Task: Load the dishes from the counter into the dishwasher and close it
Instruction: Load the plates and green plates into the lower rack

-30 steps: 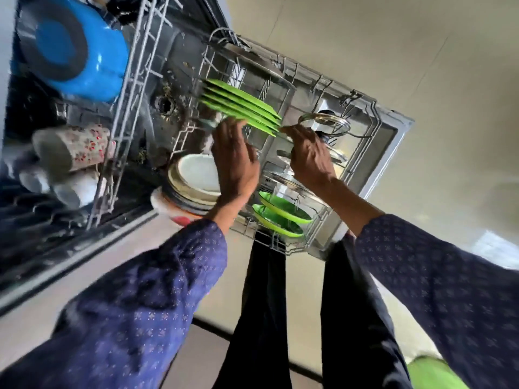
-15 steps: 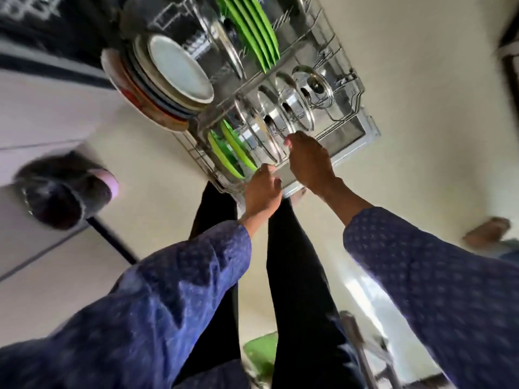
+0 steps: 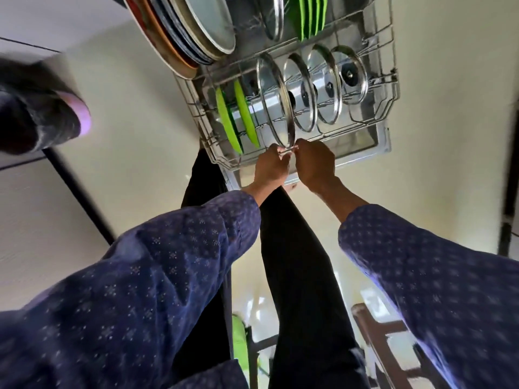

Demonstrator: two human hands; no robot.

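Note:
The lower dishwasher rack (image 3: 391,80) is pulled out over the open door (image 3: 383,136). It holds several steel lids (image 3: 327,88) standing on edge, two small green plates (image 3: 236,116), a row of green plates (image 3: 311,12) and a stack of large plates (image 3: 196,26). My left hand (image 3: 271,168) and my right hand (image 3: 314,164) are side by side at the rack's front edge. Both hands are closed on the front rail of the wire rack, just below the nearest lid (image 3: 276,105).
White cabinet fronts (image 3: 39,192) stand at the left. A dark object with a pink rim (image 3: 42,110) is at the left edge. A green item (image 3: 240,346) and a wooden frame (image 3: 379,346) lie on the pale floor (image 3: 126,122) behind my legs.
Both hands left the plates inside the rack and came to its front rail, the left hand closing up beside the right. The view swung down toward the floor.

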